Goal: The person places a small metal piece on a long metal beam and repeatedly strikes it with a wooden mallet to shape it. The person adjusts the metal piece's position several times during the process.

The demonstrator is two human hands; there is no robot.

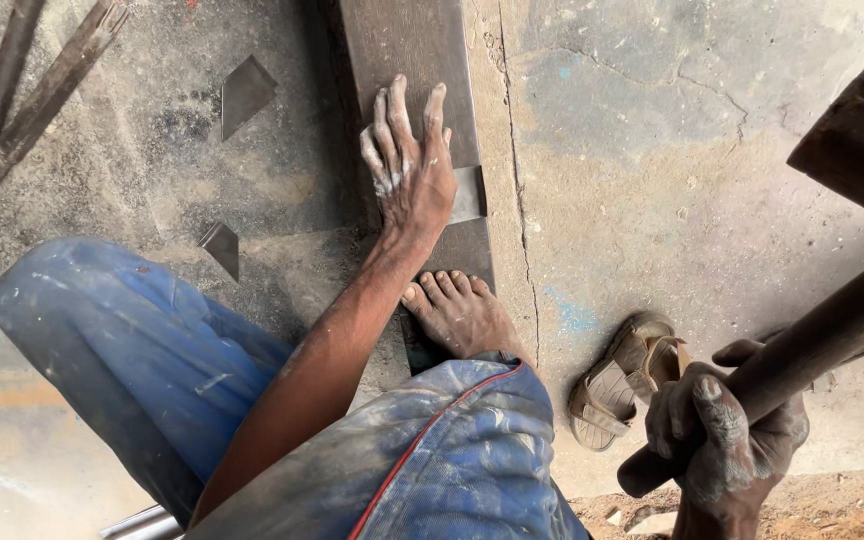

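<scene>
Left hand (410,165), upper centre of frame, lies flat with fingers spread on a dark metal bar (417,60). A bare foot (462,315) presses the bar just below it. Right hand (727,435), lower right, grips a hammer handle (802,350). A sandal (627,380) lies beside it.

A tan sandal (624,378) lies on the cracked concrete floor (652,150), two triangular metal offcuts (245,93) rest on the dusty ground, and rusty angle bars (22,110) lean nearby
</scene>
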